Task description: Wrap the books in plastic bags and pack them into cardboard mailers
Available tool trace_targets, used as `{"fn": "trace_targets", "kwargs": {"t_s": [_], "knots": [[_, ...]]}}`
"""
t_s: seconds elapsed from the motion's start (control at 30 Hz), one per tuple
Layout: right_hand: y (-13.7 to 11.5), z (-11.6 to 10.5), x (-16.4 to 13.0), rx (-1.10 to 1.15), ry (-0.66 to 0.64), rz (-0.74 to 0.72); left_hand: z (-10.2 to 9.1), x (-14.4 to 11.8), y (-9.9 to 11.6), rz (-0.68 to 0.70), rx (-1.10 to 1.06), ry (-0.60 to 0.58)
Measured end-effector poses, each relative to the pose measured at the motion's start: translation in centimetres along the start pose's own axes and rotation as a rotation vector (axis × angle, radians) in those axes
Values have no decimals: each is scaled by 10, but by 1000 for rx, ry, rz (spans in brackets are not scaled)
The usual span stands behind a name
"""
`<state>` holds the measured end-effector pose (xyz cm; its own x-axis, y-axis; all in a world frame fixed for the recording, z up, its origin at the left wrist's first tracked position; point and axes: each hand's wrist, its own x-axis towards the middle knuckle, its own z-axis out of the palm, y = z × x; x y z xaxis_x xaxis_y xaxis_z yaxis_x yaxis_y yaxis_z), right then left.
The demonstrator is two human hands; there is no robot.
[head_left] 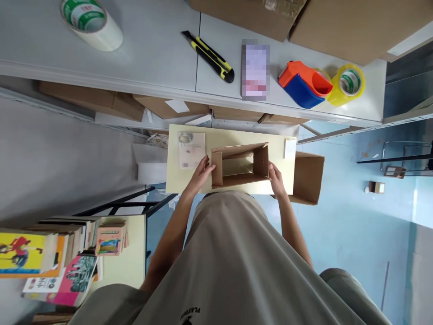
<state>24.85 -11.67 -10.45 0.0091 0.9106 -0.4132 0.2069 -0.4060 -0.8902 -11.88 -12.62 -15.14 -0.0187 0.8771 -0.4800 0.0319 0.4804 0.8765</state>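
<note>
A small brown cardboard box (261,161) stands open side up over the pale yellow table (230,134). My left hand (200,175) grips its left end, the thumb lying at the rim and the fingers along the outside. At the opposite end, my right hand (277,181) holds the right wall near the front corner. Through the opening a yellowish, slightly shiny patch shows at the bottom; whether it is tape or the tabletop I cannot tell. Left of the box lies a pale book (191,146), close to my left fingers. A small white card or pad (290,149) lies at the right.
Above, a grey shelf (149,58) carries a tape roll (104,36), a utility knife (211,58), a blurred rectangular item (255,70), a tape dispenser (302,85), yellow tape (352,85) and large cartons (358,27). A larger box (307,178) stands right; books (72,280) lie lower left.
</note>
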Motion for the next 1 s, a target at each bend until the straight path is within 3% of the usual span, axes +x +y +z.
{"fn": "trace_targets", "kwargs": {"t_s": [0.1,0.2,0.43,0.67,0.73,0.9,1.0], "knots": [[-10,-2,10,38,-37,13,-4,-7,6,-99,-74,-58],[-16,-2,18,41,-36,43,-4,-11,16,-56,-95,-110],[-23,-5,24,-18,57,58,3,-4,35,-18,-13,-10],[-17,-5,25,-61,103,74,19,6,33,27,5,118],[-17,-12,21,-13,49,36,14,1,32,20,-7,68],[-17,-33,9,23,-270,-5,-14,-14,41,31,-13,-205],[-16,-32,11,-27,-232,24,-19,-15,50,46,85,-290]]}}
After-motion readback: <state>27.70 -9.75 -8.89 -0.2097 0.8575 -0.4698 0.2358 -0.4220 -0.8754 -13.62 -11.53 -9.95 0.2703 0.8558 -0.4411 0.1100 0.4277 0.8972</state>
